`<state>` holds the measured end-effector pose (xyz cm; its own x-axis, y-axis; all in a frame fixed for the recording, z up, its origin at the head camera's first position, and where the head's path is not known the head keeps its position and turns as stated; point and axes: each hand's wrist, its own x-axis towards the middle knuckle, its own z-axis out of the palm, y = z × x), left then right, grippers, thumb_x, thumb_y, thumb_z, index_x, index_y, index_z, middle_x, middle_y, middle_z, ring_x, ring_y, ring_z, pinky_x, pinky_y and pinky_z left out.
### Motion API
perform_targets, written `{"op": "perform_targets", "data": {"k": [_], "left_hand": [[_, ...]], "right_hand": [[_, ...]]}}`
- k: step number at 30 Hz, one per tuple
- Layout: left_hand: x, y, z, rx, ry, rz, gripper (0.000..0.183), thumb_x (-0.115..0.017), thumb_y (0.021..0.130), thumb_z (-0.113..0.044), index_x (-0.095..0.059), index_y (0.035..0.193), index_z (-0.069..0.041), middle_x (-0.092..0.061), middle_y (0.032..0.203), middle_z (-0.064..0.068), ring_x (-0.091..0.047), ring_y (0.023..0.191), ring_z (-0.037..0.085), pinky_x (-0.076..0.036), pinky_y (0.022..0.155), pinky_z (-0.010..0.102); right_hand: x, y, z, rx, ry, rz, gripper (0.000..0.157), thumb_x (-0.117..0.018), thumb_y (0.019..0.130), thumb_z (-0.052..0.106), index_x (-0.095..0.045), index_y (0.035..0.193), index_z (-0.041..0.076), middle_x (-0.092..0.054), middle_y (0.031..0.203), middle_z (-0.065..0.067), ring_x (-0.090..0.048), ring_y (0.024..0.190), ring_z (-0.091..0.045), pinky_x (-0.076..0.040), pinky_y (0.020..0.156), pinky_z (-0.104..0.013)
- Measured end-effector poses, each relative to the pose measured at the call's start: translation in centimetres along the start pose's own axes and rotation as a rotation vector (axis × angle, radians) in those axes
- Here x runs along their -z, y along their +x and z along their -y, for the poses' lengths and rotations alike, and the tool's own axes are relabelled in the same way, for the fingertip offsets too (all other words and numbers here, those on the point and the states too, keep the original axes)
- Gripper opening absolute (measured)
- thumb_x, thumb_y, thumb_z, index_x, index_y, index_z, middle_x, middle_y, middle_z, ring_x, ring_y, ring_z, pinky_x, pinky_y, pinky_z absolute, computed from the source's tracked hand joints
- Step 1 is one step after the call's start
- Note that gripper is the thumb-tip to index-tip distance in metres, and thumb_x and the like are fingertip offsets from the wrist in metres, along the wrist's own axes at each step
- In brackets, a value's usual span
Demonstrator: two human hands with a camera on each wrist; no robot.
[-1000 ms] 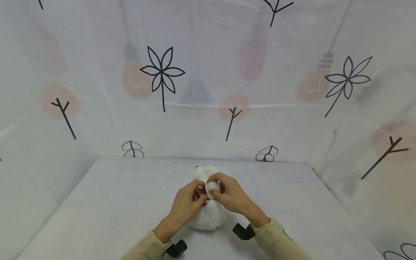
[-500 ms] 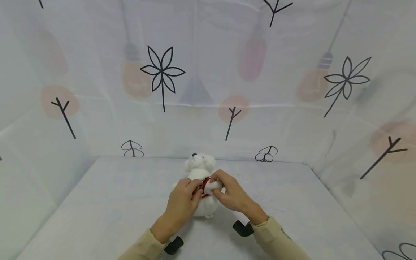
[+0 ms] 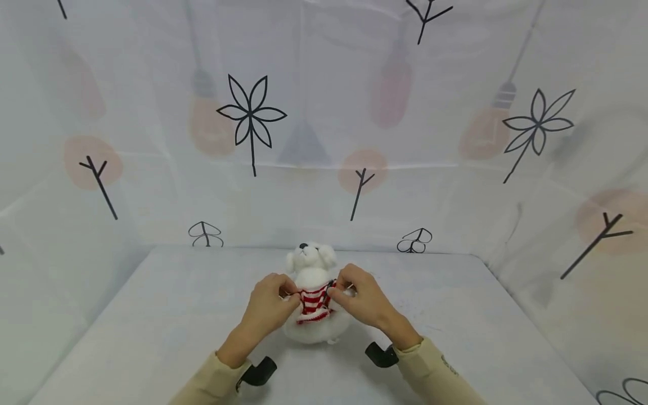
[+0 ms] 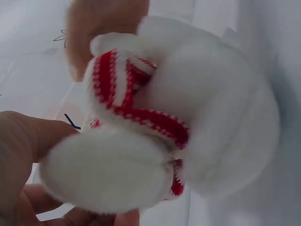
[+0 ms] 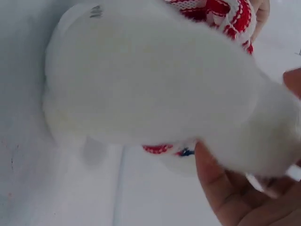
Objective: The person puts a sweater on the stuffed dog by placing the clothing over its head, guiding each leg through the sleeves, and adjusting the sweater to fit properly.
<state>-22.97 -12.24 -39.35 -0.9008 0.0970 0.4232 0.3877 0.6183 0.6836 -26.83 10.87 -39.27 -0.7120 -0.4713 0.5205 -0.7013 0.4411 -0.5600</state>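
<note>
A white plush dog (image 3: 310,277) with a black nose sits upright on the table, wearing a red-and-white striped knit top (image 3: 315,299). My left hand (image 3: 267,305) pinches one side of it at the top's edge; in the left wrist view its fingers curl round a white foreleg (image 4: 108,172). On the other side my right hand (image 3: 365,297) pinches beside a dark strip on the top. The right wrist view has those fingers (image 5: 211,174) round the other foreleg (image 5: 258,132), next to the plush body (image 5: 141,70). Part of each fingertip is hidden behind plush.
The white table (image 3: 192,292) runs back to a hanging cloth (image 3: 304,197) printed with flowers, twigs and lamps. Black curved pieces (image 3: 259,371) stick out inward at both cuffs, low over the table.
The plush dog has tipped upright, its head rising into view and its striped front now showing. My left hand has moved left, away from the right hand, which stays nearly in place.
</note>
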Motion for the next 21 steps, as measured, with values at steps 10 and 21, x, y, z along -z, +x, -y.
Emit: {"op": "perform_targets", "data": {"k": [10, 21], "left_hand": [[0.5, 0.2, -0.2, 0.174, -0.088, 0.155, 0.014, -0.07, 0.08, -0.017, -0.059, 0.087, -0.012, -0.06, 0.082, -0.002, -0.057, 0.078, 0.012, -0.048, 0.066, 0.032], [-0.4, 0.2, 0.3, -0.084, -0.046, -0.065, 0.032, -0.069, 0.075, 0.002, -0.062, 0.104, -0.008, -0.056, 0.091, 0.001, -0.054, 0.084, 0.015, -0.05, 0.071, 0.032]], "right_hand": [[1.0, 0.2, 0.9, -0.341, 0.104, 0.158, 0.023, -0.072, 0.083, 0.025, -0.055, 0.094, 0.013, -0.057, 0.096, -0.002, -0.057, 0.092, -0.018, -0.048, 0.079, -0.037], [-0.4, -0.1, -0.3, -0.069, 0.052, 0.054, 0.033, -0.07, 0.082, 0.008, -0.055, 0.111, 0.014, -0.06, 0.104, 0.001, -0.06, 0.092, -0.013, -0.051, 0.079, -0.039]]}}
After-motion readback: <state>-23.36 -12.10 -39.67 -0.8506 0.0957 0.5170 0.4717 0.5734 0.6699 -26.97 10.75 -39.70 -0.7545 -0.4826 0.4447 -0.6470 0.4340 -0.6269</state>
